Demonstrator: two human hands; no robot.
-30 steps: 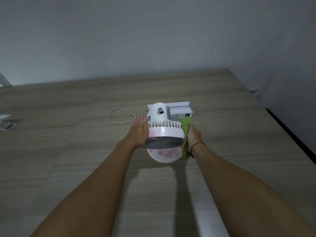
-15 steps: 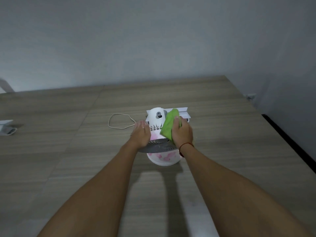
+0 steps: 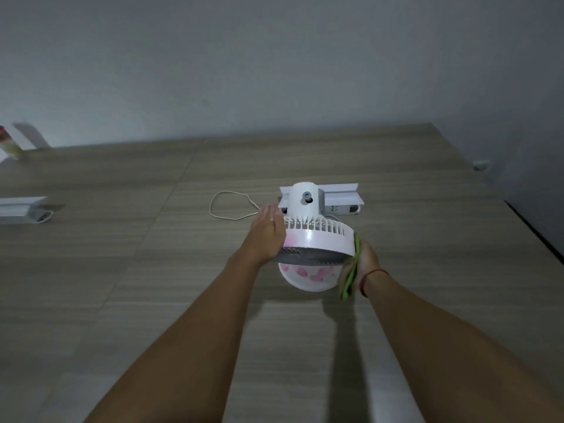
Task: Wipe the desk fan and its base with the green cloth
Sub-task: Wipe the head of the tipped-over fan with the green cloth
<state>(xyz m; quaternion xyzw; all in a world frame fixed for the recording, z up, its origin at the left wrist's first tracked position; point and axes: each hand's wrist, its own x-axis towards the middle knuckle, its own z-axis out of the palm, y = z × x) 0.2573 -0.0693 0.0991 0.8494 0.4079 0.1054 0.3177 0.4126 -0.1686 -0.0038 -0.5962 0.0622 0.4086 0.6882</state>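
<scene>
Head view: desk fan mid-table, tilted face-down toward viewer over round pink-flowered base. Left hand flat against fan's left rim, fingers straight and together, bracing. Right hand at fan's right rim, fingers closed around folded green cloth, which is pressed between palm and housing edge. Cloth hangs down beside base's right side. Base lies just left of and below right hand, nearer it than the left; likely next surface. White cord loops far-left; power strip behind.
</scene>
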